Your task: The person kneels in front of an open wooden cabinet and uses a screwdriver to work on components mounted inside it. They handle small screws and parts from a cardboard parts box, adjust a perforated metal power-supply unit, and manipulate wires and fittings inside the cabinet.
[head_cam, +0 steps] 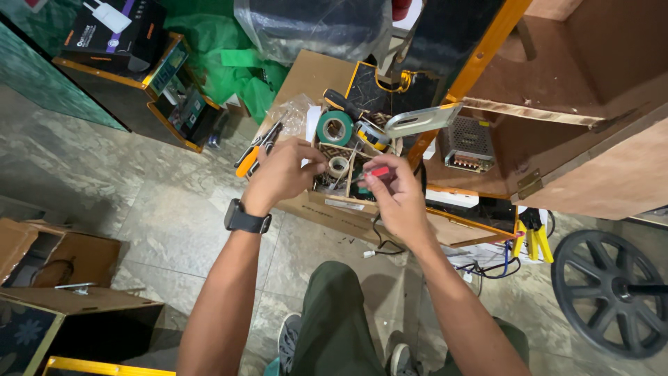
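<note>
My left hand (pixel 282 170) pinches a small tape roll (pixel 339 166) just off its fingertips, over the box (pixel 327 209). My right hand (pixel 393 198), equally near, is clamped on a red-handled tool (pixel 378 171) pointing leftward at the roll.

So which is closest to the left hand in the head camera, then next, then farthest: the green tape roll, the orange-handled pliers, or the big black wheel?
From the left hand:
1. Orange-handled pliers, just beside it, on the box's left edge.
2. Green tape roll, a bit farther, up and to the right in the box.
3. Black wheel, far away on the floor at lower right.
</note>
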`<control>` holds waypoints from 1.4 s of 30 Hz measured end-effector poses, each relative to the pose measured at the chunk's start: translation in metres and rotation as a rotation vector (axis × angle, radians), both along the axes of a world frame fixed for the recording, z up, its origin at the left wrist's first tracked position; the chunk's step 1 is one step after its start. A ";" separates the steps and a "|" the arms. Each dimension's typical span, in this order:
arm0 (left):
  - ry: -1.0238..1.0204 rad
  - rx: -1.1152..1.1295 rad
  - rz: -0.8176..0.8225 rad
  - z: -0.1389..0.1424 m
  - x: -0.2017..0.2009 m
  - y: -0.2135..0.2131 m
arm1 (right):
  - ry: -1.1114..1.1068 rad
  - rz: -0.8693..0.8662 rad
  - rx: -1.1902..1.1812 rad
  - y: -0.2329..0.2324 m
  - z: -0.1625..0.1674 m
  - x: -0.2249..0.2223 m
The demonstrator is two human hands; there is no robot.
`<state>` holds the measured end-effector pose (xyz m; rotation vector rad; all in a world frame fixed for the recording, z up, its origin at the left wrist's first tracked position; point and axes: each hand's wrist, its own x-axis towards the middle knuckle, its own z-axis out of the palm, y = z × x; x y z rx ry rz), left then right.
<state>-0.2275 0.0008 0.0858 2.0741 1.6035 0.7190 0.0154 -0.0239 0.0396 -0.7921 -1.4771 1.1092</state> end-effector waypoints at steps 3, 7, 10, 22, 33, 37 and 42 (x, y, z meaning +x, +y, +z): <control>-0.038 -0.003 -0.028 0.000 -0.001 -0.003 | 0.049 0.005 0.000 -0.001 0.003 -0.001; -0.110 0.144 -0.073 -0.002 -0.004 -0.011 | 0.107 0.061 -0.031 -0.006 0.014 -0.008; -0.194 0.200 -0.129 0.000 -0.006 -0.018 | 0.066 0.079 0.011 -0.009 0.023 -0.015; 0.177 0.255 0.039 0.005 0.003 -0.013 | -0.202 -0.088 0.089 0.007 0.025 -0.008; 0.414 0.204 0.119 -0.028 0.026 0.001 | -0.320 -0.096 0.097 0.009 0.016 -0.007; 0.345 0.142 0.081 -0.025 0.019 0.001 | -0.314 -0.113 0.061 0.008 0.025 -0.009; 0.214 0.069 0.048 -0.022 0.026 0.003 | -0.434 -0.129 0.216 0.007 0.037 -0.011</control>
